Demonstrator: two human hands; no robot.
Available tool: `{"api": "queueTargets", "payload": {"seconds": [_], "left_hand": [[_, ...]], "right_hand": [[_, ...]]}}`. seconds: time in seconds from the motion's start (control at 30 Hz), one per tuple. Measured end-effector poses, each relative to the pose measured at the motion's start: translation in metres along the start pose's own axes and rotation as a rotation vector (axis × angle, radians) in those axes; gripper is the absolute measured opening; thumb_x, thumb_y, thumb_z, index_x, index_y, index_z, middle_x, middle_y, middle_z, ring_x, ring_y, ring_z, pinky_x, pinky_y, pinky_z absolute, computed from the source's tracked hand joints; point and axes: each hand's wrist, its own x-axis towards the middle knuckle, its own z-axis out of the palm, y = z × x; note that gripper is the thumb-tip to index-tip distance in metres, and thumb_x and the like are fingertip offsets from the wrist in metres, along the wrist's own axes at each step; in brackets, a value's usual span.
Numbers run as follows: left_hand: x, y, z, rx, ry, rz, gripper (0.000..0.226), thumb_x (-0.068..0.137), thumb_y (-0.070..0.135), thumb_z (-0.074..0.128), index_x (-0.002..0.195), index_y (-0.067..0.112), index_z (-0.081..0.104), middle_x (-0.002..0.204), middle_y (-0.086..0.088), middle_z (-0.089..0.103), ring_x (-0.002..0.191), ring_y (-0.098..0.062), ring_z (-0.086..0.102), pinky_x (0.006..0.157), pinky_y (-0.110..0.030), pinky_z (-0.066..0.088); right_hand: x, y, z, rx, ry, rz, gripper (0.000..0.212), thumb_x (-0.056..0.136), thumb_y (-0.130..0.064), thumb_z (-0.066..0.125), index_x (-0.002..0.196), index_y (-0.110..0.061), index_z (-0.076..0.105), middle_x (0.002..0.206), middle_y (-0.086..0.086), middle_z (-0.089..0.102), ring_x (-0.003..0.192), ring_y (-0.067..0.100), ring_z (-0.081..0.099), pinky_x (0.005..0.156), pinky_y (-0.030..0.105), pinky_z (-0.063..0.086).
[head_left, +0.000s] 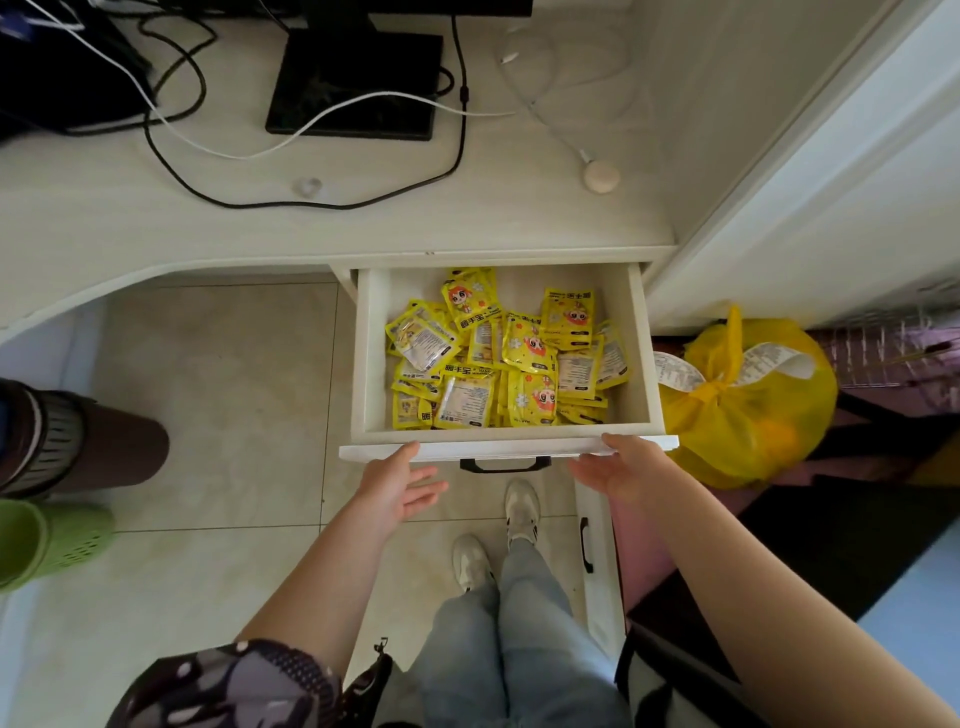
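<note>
A white drawer (371, 364) stands pulled out from under the desk, with a black handle (505, 464) on its front panel. Several yellow sachets (498, 358) with cartoon prints lie heaped inside it. My left hand (400, 483) is at the left end of the drawer front, thumb against the top edge, fingers straight and spread below the panel. At the right end my right hand (621, 467) lies the same way, thumb on the top edge and fingers stretched beneath. Neither hand holds anything.
A white desk (156, 218) above carries a black monitor base (353, 83), black and white cables and a small round beige object (601, 176). A tied yellow plastic bag (743, 405) sits right of the drawer. A lower drawer front (597, 545) stands out. Bins (67, 436) stand at left.
</note>
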Motion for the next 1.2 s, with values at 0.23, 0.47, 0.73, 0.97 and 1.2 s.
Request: {"api": "queueTargets", "payload": {"seconds": [0.23, 0.47, 0.73, 0.97, 1.2], "left_hand": [[0.008, 0.007, 0.004, -0.316, -0.087, -0.058, 0.024, 0.098, 0.005, 0.047, 0.121, -0.004, 0.046, 0.125, -0.035, 0.055, 0.097, -0.042, 0.064, 0.078, -0.043, 0.054], [0.012, 0.011, 0.002, -0.308, -0.121, -0.051, 0.03, 0.097, 0.001, 0.047, 0.123, -0.013, 0.046, 0.113, -0.038, 0.06, 0.099, -0.044, 0.065, 0.073, -0.041, 0.06], [0.021, 0.033, 0.01, -0.286, -0.108, 0.022, 0.028, 0.097, 0.005, 0.051, 0.119, -0.012, 0.051, 0.103, -0.032, 0.067, 0.092, -0.039, 0.071, 0.07, -0.038, 0.062], [0.036, 0.069, 0.026, -0.278, -0.101, 0.068, 0.032, 0.097, 0.006, 0.052, 0.122, -0.014, 0.047, 0.106, -0.035, 0.064, 0.092, -0.039, 0.07, 0.072, -0.04, 0.061], [0.054, 0.101, 0.041, -0.249, -0.075, 0.133, 0.028, 0.097, 0.011, 0.053, 0.116, -0.01, 0.051, 0.108, -0.031, 0.066, 0.09, -0.033, 0.072, 0.07, -0.035, 0.062]], "right_hand": [[0.004, -0.009, -0.004, 0.082, -0.083, -0.011, 0.027, 0.095, 0.009, 0.039, 0.121, 0.005, 0.041, 0.128, 0.028, 0.05, 0.122, 0.046, 0.051, 0.087, 0.051, 0.049], [0.008, -0.023, 0.001, 0.07, -0.046, 0.073, 0.029, 0.093, 0.014, 0.036, 0.121, 0.005, 0.035, 0.138, 0.03, 0.04, 0.124, 0.052, 0.045, 0.074, 0.052, 0.056], [0.011, -0.044, 0.015, 0.025, -0.07, 0.029, 0.038, 0.093, 0.012, 0.04, 0.13, 0.006, 0.038, 0.126, 0.029, 0.051, 0.115, 0.046, 0.055, 0.054, 0.047, 0.059], [0.021, -0.085, 0.035, 0.059, -0.084, 0.019, 0.03, 0.092, 0.016, 0.038, 0.118, 0.002, 0.036, 0.111, 0.026, 0.049, 0.121, 0.049, 0.048, 0.097, 0.056, 0.047], [0.041, -0.121, 0.054, 0.08, -0.127, 0.041, 0.035, 0.093, 0.013, 0.04, 0.128, 0.005, 0.035, 0.134, 0.03, 0.041, 0.121, 0.052, 0.047, 0.092, 0.055, 0.049]]}}
